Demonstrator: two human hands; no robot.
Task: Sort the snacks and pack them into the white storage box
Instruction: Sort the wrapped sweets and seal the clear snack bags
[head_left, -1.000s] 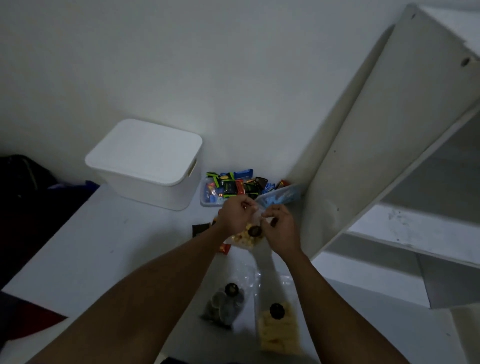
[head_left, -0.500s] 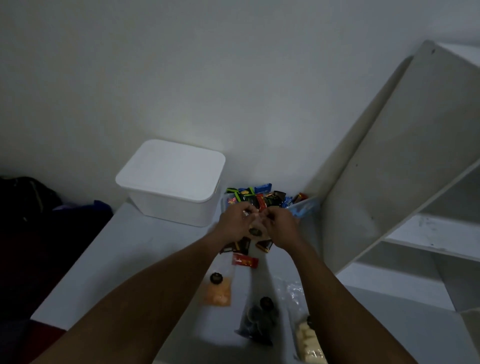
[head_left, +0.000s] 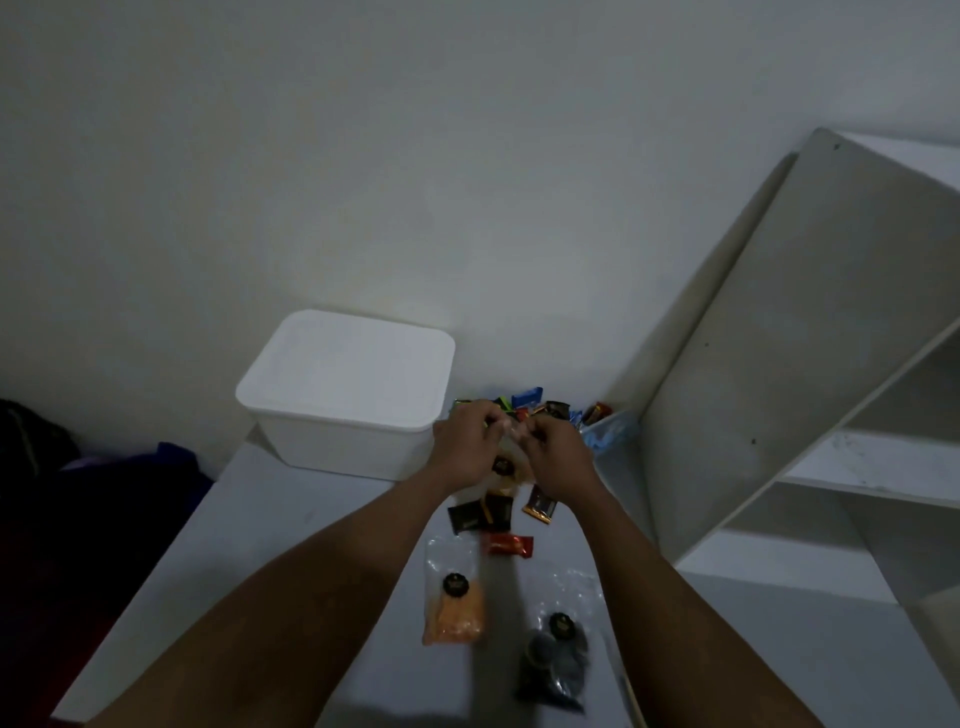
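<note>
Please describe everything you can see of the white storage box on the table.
The white box looks like matte plastic, rectangular with rounded corners. Its flat lid is on, so the inside is hidden. It stands upright at the far edge of the table, near the wall. The left hand overlaps its right corner in the view; whether they touch cannot be told. No snack lies on it.

Standing at the table's (head_left: 270, 525) far edge against the wall: white storage box (head_left: 345, 395), lid on, blocking entry from above. Lying open to its left and front: bare tabletop. Crowding the gap between box and slanted shelf unit (head_left: 779, 364): a tray of wrapped snacks (head_left: 545, 410), both hands just before it. Cluttering the middle lane: dark sachets (head_left: 480, 514), red wrapper (head_left: 506, 544), orange snack bag (head_left: 454, 608), dark snack bag (head_left: 556, 657).
</note>
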